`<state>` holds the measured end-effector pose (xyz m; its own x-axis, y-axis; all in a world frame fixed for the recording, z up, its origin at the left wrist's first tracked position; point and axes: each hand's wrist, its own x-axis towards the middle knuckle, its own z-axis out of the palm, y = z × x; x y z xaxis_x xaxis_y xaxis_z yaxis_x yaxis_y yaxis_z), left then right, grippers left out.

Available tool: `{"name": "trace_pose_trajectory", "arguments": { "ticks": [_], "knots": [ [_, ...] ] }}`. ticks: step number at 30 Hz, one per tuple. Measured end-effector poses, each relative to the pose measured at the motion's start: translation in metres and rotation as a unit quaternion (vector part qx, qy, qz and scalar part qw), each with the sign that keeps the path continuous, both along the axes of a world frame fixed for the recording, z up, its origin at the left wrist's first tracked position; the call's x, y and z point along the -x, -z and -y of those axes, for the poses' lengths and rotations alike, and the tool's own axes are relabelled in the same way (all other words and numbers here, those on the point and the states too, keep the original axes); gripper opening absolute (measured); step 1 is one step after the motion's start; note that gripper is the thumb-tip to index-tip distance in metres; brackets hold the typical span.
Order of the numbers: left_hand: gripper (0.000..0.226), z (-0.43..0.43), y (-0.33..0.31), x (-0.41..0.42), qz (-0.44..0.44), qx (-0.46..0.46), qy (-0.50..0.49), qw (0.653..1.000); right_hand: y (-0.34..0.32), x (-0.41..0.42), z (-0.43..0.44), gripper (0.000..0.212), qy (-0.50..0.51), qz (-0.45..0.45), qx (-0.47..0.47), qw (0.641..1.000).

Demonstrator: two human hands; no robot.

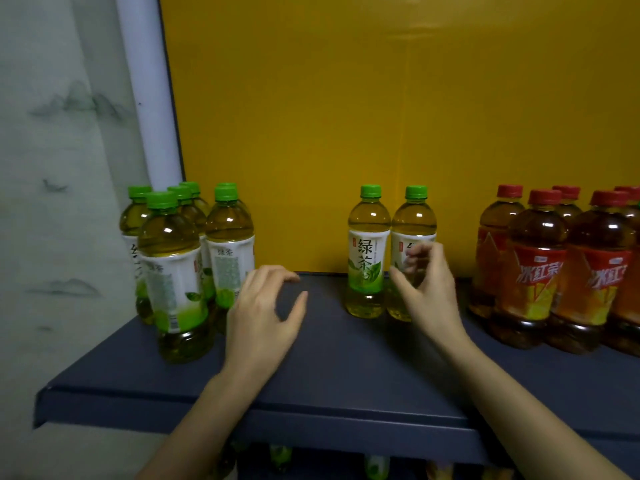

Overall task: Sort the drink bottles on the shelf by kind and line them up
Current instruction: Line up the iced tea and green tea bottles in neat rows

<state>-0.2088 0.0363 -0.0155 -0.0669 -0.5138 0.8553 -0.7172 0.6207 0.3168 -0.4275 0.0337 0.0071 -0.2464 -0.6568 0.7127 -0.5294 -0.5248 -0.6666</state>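
L hand (266, 306) is open: fingers loosely bent, thumb out to the side, palm down, holding nothing. It hovers over the dark blue shelf (346, 375) just right of the green-tea group (169, 258); whether the fingertips touch the shelf top can't be told. L forearm comes up from the bottom edge, angled to the right, wrist about straight. R hand (429, 292) is also open, in a C shape w/ thumb low and fingers (420, 252) curved above it, set in front of the label of the right bottle of the pair (414, 220). The fingers are motion-blurred, so contact w/ the bottle isn't clear, and no closed grip shows. R forearm runs in from the bottom right corner, angled to the left, back of the hand toward the camera. Beside that bottle, touching or nearly so, stands the left bottle of the pair (367, 251), upright, green cap, label facing front; both sit mid-shelf near the yellow back panel (381, 116). The green-tea group, about six bottles, stands upright at the shelf's left end by a white post (149, 98). The red-cap iced tea bottles (540, 268) are packed upright at the right end, well apart from the pair. More bottles (280, 457) show dimly below the shelf's front edge. At far left is a grey wall (62, 168) w/ an ink mountain pattern.
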Motion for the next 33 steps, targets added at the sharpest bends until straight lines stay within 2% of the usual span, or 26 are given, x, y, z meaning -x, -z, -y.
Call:
{"name": "trace_pose_trajectory", "arguments": {
  "ticks": [3, 6, 10, 14, 16, 21, 25, 28, 30, 33],
  "knots": [
    [0.033, -0.016, 0.010, -0.039, -0.050, 0.054, -0.098, 0.992, -0.004, -0.039, 0.007, 0.024, -0.133, -0.047, -0.066, 0.988],
    [0.052, -0.021, 0.021, -0.064, -0.122, 0.049, -0.177, 0.975, -0.003, -0.083, 0.018, 0.032, -0.220, -0.096, -0.123, 0.963],
    [0.073, -0.019, 0.023, -0.085, -0.182, -0.021, -0.147, 0.972, -0.007, -0.134, 0.036, 0.058, -0.254, -0.076, -0.199, 0.944],
    [0.077, -0.015, 0.019, -0.101, -0.217, -0.106, -0.133, 0.961, -0.005, -0.165, 0.053, 0.073, -0.295, -0.010, -0.253, 0.921],
    [0.078, -0.012, 0.019, -0.104, -0.203, -0.125, -0.149, 0.960, 0.001, -0.175, 0.060, 0.075, -0.297, 0.014, -0.272, 0.915],
    [0.073, -0.006, 0.017, -0.106, -0.195, -0.167, -0.141, 0.956, 0.007, -0.184, 0.065, 0.069, -0.251, 0.007, -0.251, 0.935],
    [0.073, -0.007, 0.016, -0.109, -0.219, -0.199, -0.088, 0.951, 0.010, -0.178, 0.065, 0.071, -0.159, -0.056, -0.225, 0.960],
    [0.067, -0.008, 0.018, -0.108, -0.234, -0.223, -0.031, 0.946, 0.011, -0.169, 0.062, 0.073, -0.127, -0.078, -0.218, 0.965],
    [0.069, -0.007, 0.019, -0.106, -0.223, -0.221, -0.035, 0.949, 0.011, -0.162, 0.057, 0.081, -0.144, -0.078, -0.230, 0.959],
    [0.084, -0.008, 0.017, -0.105, -0.209, -0.213, -0.072, 0.952, 0.011, -0.147, 0.049, 0.092, -0.235, -0.043, -0.256, 0.937]
  ]
}}
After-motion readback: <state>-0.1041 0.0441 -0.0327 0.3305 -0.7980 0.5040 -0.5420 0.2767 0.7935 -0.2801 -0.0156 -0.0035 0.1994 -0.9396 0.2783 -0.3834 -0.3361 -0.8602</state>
